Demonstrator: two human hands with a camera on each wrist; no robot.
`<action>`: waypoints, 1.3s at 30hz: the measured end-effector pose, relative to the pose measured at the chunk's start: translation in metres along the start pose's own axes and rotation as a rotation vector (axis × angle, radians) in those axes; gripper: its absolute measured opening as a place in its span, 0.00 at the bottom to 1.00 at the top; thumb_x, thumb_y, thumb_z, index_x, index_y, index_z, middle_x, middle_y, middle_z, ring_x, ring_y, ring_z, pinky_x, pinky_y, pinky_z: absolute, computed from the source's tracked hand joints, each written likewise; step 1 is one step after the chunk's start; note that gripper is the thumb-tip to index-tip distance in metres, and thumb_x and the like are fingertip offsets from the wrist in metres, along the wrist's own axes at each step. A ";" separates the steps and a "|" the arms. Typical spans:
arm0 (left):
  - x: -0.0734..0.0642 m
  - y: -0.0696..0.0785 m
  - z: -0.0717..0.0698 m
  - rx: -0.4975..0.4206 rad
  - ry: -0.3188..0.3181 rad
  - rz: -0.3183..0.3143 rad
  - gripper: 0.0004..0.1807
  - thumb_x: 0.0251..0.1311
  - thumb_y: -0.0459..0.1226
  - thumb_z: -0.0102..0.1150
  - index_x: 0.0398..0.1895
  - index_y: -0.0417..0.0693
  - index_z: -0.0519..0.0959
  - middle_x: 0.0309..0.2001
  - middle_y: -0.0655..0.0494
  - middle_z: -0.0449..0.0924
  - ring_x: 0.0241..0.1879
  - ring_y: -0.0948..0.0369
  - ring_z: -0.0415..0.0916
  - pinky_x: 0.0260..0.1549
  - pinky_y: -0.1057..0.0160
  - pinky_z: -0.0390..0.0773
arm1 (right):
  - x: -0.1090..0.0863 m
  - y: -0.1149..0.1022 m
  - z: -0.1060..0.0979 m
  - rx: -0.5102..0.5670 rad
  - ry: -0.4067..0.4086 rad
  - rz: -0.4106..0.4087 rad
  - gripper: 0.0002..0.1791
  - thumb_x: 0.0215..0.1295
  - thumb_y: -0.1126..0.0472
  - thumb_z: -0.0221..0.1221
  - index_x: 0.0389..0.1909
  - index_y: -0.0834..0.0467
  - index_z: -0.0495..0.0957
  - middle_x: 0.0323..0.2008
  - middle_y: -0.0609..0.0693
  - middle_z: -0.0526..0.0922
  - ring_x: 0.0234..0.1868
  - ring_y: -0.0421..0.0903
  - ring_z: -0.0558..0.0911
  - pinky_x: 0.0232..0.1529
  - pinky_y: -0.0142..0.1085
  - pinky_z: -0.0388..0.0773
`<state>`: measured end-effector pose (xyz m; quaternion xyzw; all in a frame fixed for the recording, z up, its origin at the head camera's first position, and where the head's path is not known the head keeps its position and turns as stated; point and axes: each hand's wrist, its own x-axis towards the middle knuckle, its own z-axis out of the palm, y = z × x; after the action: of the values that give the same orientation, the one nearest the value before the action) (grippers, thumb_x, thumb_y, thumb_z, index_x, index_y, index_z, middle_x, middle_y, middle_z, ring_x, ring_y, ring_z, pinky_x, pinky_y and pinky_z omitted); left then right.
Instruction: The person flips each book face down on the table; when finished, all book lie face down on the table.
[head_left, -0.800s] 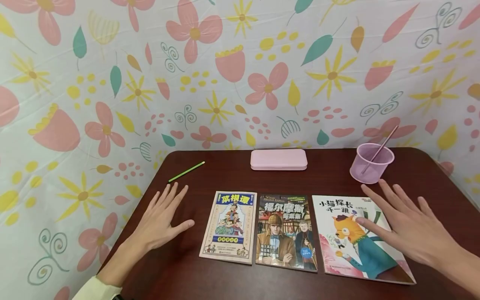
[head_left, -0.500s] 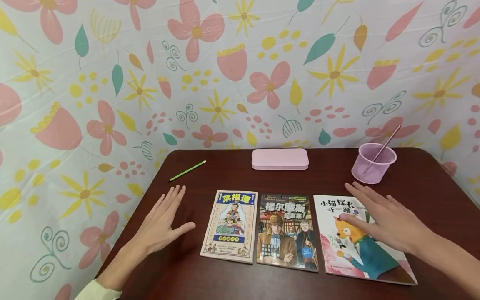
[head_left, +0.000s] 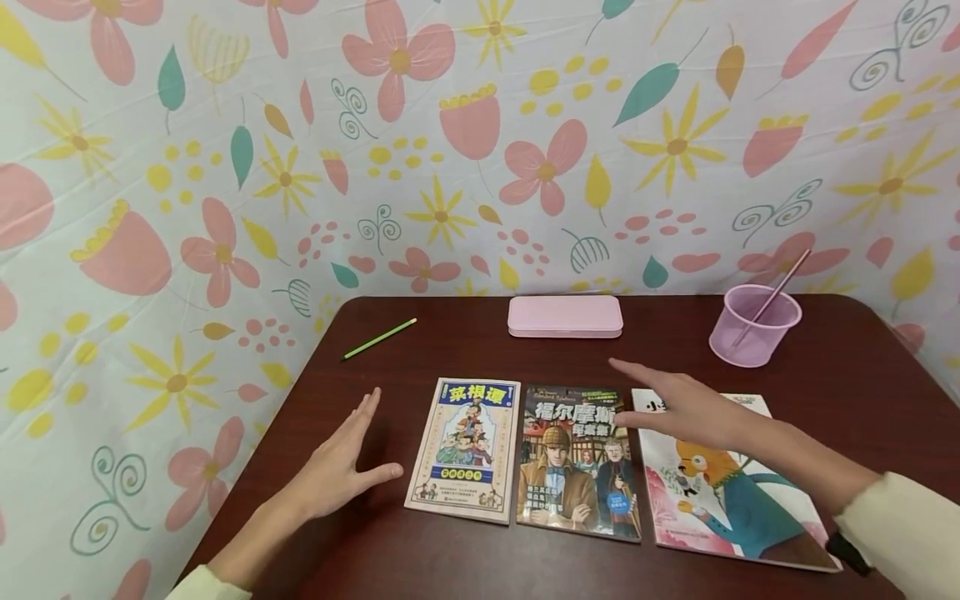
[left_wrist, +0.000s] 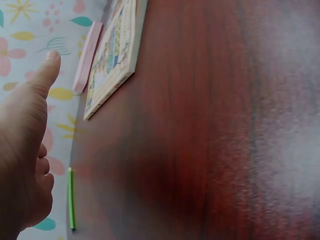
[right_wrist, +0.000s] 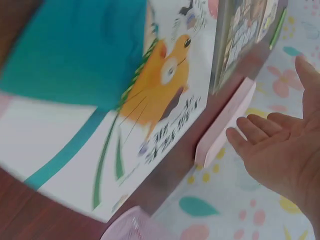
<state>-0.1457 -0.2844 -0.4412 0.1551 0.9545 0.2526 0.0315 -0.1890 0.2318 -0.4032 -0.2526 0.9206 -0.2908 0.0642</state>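
Note:
Three books lie side by side on the dark table: a cream book with a blue title, a detective comic book and a white picture book with an orange cat. My left hand, fingers straight and thumb spread, is held left of the cream book and holds nothing. My right hand hovers over the top of the cat book, covering part of its title. Its thumb tip overlaps the comic's right edge in the head view. The right wrist view shows this hand with loosely bent fingers and nothing in them.
A pink pencil case lies at the table's back edge. Behind the left hand is a green pencil. At the back right stands a lilac cup with a pink pencil leaning in it. A flowered cloth hangs behind the table.
My right hand has swept left from over the cat book's right side toward the comic book. The left hand has turned more edge-on, its fingers closer together. The books have stayed in place.

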 end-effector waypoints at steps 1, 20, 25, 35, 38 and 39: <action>-0.001 0.000 0.001 -0.019 -0.008 -0.003 0.63 0.64 0.61 0.71 0.89 0.57 0.40 0.86 0.43 0.43 0.83 0.42 0.44 0.72 0.29 0.59 | 0.005 -0.001 0.003 0.015 -0.022 -0.008 0.49 0.71 0.39 0.67 0.83 0.59 0.59 0.76 0.66 0.68 0.74 0.69 0.69 0.64 0.69 0.72; -0.009 -0.004 0.028 -0.237 -0.086 0.013 0.65 0.57 0.60 0.77 0.88 0.51 0.46 0.86 0.54 0.46 0.83 0.54 0.48 0.76 0.38 0.57 | 0.094 -0.016 0.057 0.148 -0.203 -0.100 0.48 0.69 0.47 0.72 0.80 0.66 0.62 0.76 0.65 0.68 0.76 0.66 0.67 0.69 0.62 0.71; -0.011 -0.002 0.034 -0.237 -0.088 0.020 0.64 0.57 0.60 0.76 0.88 0.52 0.47 0.86 0.53 0.47 0.82 0.54 0.49 0.75 0.39 0.59 | 0.106 -0.021 0.069 0.141 -0.149 -0.122 0.45 0.67 0.53 0.74 0.78 0.67 0.66 0.73 0.65 0.73 0.73 0.65 0.72 0.68 0.59 0.74; -0.016 0.004 0.044 -0.182 -0.075 0.041 0.62 0.58 0.63 0.73 0.88 0.52 0.51 0.85 0.49 0.51 0.81 0.49 0.54 0.73 0.39 0.63 | 0.122 -0.028 0.076 0.164 -0.098 -0.117 0.38 0.68 0.59 0.73 0.75 0.67 0.70 0.69 0.62 0.78 0.68 0.63 0.77 0.66 0.55 0.77; -0.017 0.005 0.046 -0.184 -0.075 0.040 0.61 0.58 0.63 0.73 0.87 0.53 0.52 0.84 0.48 0.52 0.80 0.43 0.54 0.73 0.38 0.62 | 0.125 -0.029 0.078 0.178 -0.093 -0.111 0.36 0.67 0.61 0.73 0.73 0.67 0.73 0.68 0.62 0.79 0.68 0.63 0.77 0.65 0.55 0.78; -0.017 0.006 0.046 -0.183 -0.076 0.041 0.61 0.58 0.63 0.73 0.87 0.53 0.52 0.84 0.48 0.52 0.80 0.41 0.54 0.73 0.37 0.62 | 0.126 -0.029 0.079 0.182 -0.090 -0.109 0.35 0.67 0.61 0.73 0.72 0.67 0.74 0.67 0.63 0.80 0.68 0.63 0.78 0.65 0.55 0.78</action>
<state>-0.1218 -0.2633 -0.4789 0.1806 0.9222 0.3331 0.0767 -0.2645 0.1089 -0.4482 -0.3085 0.8714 -0.3646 0.1121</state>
